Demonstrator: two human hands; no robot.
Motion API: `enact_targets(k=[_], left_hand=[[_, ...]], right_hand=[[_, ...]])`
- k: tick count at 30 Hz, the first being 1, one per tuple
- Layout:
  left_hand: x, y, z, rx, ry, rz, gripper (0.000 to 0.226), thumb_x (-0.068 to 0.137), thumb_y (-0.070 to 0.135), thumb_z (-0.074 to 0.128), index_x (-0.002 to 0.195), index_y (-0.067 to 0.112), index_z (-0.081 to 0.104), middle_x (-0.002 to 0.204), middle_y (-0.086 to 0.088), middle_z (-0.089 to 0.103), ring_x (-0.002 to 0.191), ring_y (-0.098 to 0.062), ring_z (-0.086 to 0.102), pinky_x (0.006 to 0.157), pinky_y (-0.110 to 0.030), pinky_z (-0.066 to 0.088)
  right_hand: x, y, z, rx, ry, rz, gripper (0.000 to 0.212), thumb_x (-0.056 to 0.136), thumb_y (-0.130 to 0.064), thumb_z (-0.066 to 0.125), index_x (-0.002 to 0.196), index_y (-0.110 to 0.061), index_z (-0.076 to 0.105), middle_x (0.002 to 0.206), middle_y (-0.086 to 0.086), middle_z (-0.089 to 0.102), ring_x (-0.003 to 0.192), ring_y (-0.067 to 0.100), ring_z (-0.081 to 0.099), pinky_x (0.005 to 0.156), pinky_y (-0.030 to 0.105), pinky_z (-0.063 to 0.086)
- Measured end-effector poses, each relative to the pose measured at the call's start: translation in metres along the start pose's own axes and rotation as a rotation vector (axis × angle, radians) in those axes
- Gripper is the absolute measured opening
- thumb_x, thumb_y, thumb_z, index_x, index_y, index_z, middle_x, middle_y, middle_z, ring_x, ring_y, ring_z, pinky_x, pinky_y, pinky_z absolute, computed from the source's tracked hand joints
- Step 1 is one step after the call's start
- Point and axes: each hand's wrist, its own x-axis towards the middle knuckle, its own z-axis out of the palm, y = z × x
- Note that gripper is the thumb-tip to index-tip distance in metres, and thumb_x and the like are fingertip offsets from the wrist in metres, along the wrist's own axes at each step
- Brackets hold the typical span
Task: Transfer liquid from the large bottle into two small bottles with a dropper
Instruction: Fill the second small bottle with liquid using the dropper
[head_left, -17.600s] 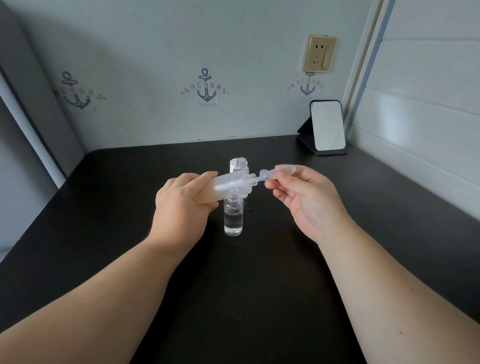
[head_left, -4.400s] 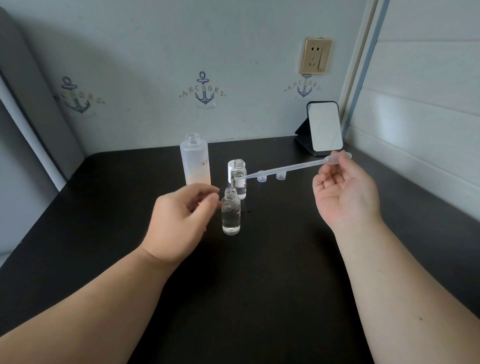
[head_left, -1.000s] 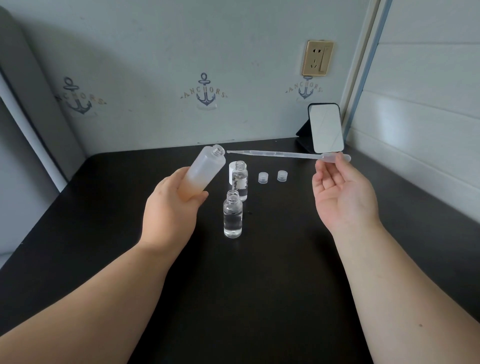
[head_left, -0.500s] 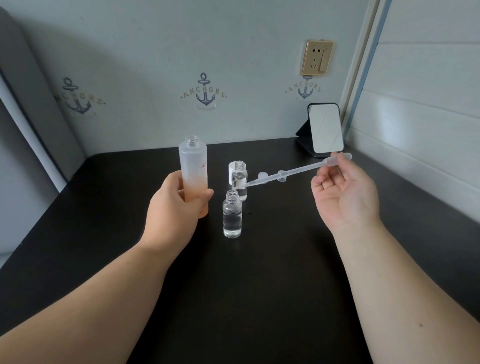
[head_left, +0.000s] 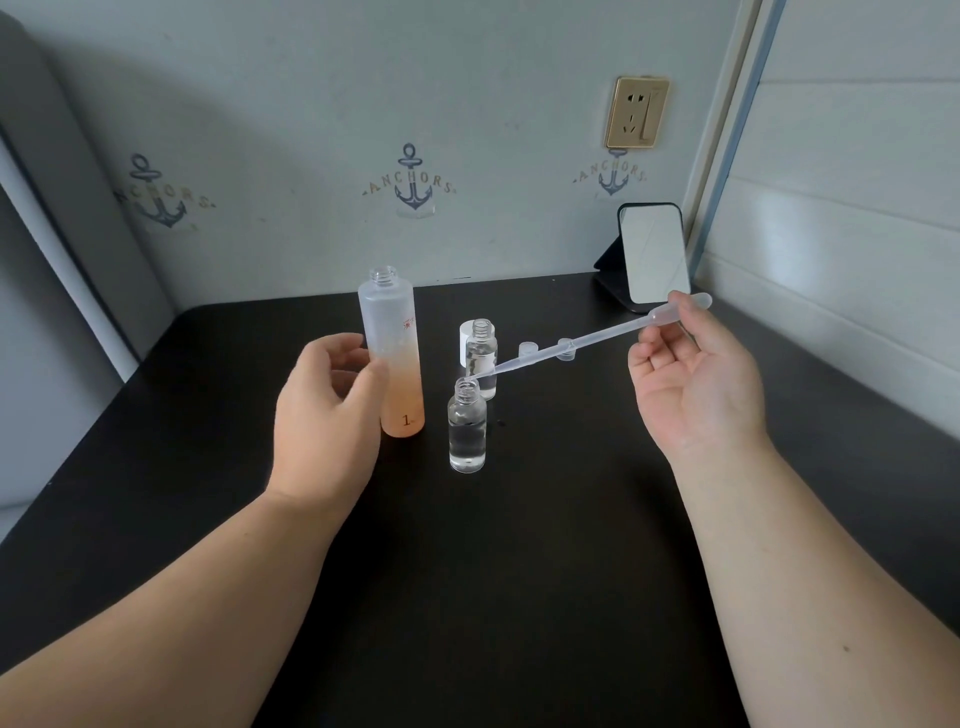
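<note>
Since half a second ago, the tall frosted plastic bottle with a peach-tinted lower half (head_left: 392, 353) is standing upright on the black tabletop (head_left: 519, 597) instead of being gripped, and the left hand (head_left: 327, 415) is loosening away from it. The fingers (head_left: 337, 347) of that hand are lying apart in a relaxed curve just left of the bottle, with the thumb tip touching or nearly touching its side; I cannot tell which. The bottle's neck is uncapped.

The right hand (head_left: 696, 384) is holding up a long clear plastic dropper (head_left: 587, 343), pinching its bulb end between the thumb and first fingers, palm facing the camera. The dropper is slanting down and to the left from those fingers, and its thin tip is hovering at the open mouth of the nearer small clear glass bottle (head_left: 467, 426), which is standing between the two hands, just right of the big bottle, and is about half full of clear liquid.

A second small clear bottle (head_left: 481, 358) is standing just beyond the first, with a white cap (head_left: 466, 340) behind it. Two small clear caps (head_left: 527, 348) are lying farther back, under the dropper's stem. A small standing mirror (head_left: 652, 254) is leaning at the far right corner, beyond the right-hand fingertips.
</note>
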Motion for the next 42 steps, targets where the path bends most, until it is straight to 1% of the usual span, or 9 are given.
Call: enact_targets(k=[2, 4, 7, 10, 14, 18, 23, 31, 42], left_hand=[[-0.004, 0.005, -0.004, -0.002, 0.085, 0.060, 0.018, 0.095, 0.030, 0.059, 0.111, 0.039, 0.057, 0.097, 0.021, 0.062, 0.089, 0.010, 0.059, 0.070, -0.018, 0.045], [-0.009, 0.009, -0.006, -0.027, 0.065, 0.122, 0.015, 0.095, 0.026, 0.060, 0.102, 0.038, 0.061, 0.091, 0.017, 0.065, 0.086, 0.002, 0.062, 0.069, -0.021, 0.049], [-0.018, 0.011, -0.005, -0.019, -0.113, 0.202, 0.015, 0.094, 0.022, 0.061, 0.094, 0.036, 0.068, 0.087, 0.013, 0.071, 0.074, -0.010, 0.065, 0.067, -0.028, 0.055], [-0.020, 0.011, -0.001, 0.026, -0.333, 0.184, 0.008, 0.092, 0.034, 0.068, 0.098, 0.034, 0.072, 0.083, 0.009, 0.072, 0.068, -0.015, 0.064, 0.067, -0.034, 0.056], [-0.018, 0.008, 0.006, 0.156, -0.554, 0.194, 0.019, 0.083, 0.054, 0.072, 0.099, 0.049, 0.065, 0.084, 0.027, 0.069, 0.068, -0.011, 0.061, 0.063, -0.021, 0.052], [-0.015, 0.003, 0.010, 0.234, -0.548, 0.209, 0.027, 0.081, 0.050, 0.076, 0.105, 0.042, 0.069, 0.087, 0.018, 0.070, 0.067, -0.005, 0.056, 0.062, -0.015, 0.046], [-0.014, 0.001, 0.010, 0.233, -0.520, 0.249, 0.023, 0.084, 0.042, 0.076, 0.105, 0.045, 0.068, 0.076, 0.025, 0.062, 0.061, -0.003, 0.052, 0.059, -0.010, 0.041], [-0.014, 0.000, 0.010, 0.226, -0.522, 0.247, 0.026, 0.084, 0.042, 0.076, 0.108, 0.041, 0.069, 0.080, 0.017, 0.065, 0.063, -0.005, 0.053, 0.062, -0.011, 0.043], [-0.013, -0.001, 0.010, 0.209, -0.533, 0.260, 0.022, 0.085, 0.042, 0.075, 0.106, 0.048, 0.068, 0.085, 0.015, 0.068, 0.064, -0.005, 0.051, 0.062, -0.016, 0.046]], right_hand=[[0.000, 0.000, 0.000, 0.001, -0.006, -0.010, 0.008, 0.090, -0.012, 0.072, 0.083, -0.011, 0.073, 0.076, 0.002, 0.069, 0.063, 0.013, 0.060, 0.063, 0.023, 0.050], [0.000, 0.000, 0.000, -0.003, -0.014, -0.017, 0.009, 0.091, -0.012, 0.072, 0.082, -0.011, 0.074, 0.076, 0.002, 0.069, 0.064, 0.013, 0.060, 0.063, 0.023, 0.050], [0.000, 0.000, 0.001, -0.015, -0.024, -0.023, 0.011, 0.090, -0.013, 0.073, 0.080, -0.013, 0.076, 0.077, 0.002, 0.069, 0.064, 0.013, 0.060, 0.064, 0.022, 0.050], [0.000, 0.000, 0.000, -0.032, -0.042, -0.031, 0.012, 0.091, -0.015, 0.073, 0.079, -0.015, 0.078, 0.078, 0.001, 0.069, 0.065, 0.012, 0.060, 0.065, 0.022, 0.050], [0.000, 0.000, 0.001, -0.049, -0.063, -0.042, 0.014, 0.092, -0.016, 0.073, 0.079, -0.016, 0.079, 0.079, 0.000, 0.069, 0.066, 0.012, 0.060, 0.066, 0.022, 0.050], [0.000, -0.001, 0.001, -0.054, -0.086, -0.056, 0.013, 0.093, -0.017, 0.072, 0.083, -0.016, 0.080, 0.079, 0.000, 0.069, 0.066, 0.011, 0.061, 0.066, 0.022, 0.050], [-0.001, -0.002, 0.001, -0.056, -0.087, -0.056, 0.012, 0.093, -0.017, 0.073, 0.083, -0.016, 0.080, 0.079, 0.000, 0.069, 0.066, 0.011, 0.061, 0.066, 0.022, 0.050], [0.000, -0.002, 0.000, -0.050, -0.073, -0.053, 0.011, 0.092, -0.016, 0.073, 0.083, -0.016, 0.079, 0.079, 0.000, 0.068, 0.066, 0.011, 0.060, 0.066, 0.022, 0.049], [-0.002, -0.002, 0.002, -0.069, -0.045, -0.044, 0.015, 0.093, -0.015, 0.072, 0.080, -0.016, 0.079, 0.076, -0.002, 0.068, 0.062, 0.010, 0.056, 0.061, 0.020, 0.046]])
